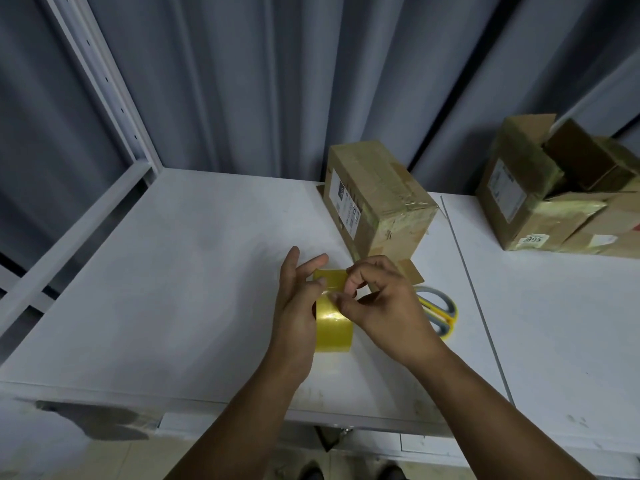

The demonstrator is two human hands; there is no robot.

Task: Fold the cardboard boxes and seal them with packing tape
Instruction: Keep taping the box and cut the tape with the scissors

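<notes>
Yellow and glossy in the head view: the tape roll (334, 323), held low over the white counter (173, 271). Cradled from its left by the left grip (298, 306), palm against the side, one finger bent over the top, two others straight, thumb hidden. Worked from the right by the right grip (381, 306), fingertips (351, 284) pinched together on the film at the top of the roll, seemingly hunting the loose end. Beyond the roll, apart from it, a closed cardboard box (379, 206) with old tape on it and one flap splayed toward the roll. Just right of the roll, scissors (436, 310) flat on the counter. Far right of it, a pile of opened boxes (554, 199). Probably the tape-starting step, with sealing not yet begun. Next: peel the end free, draw out a strip, and carry it to the box seam without letting it fold on itself.
</notes>
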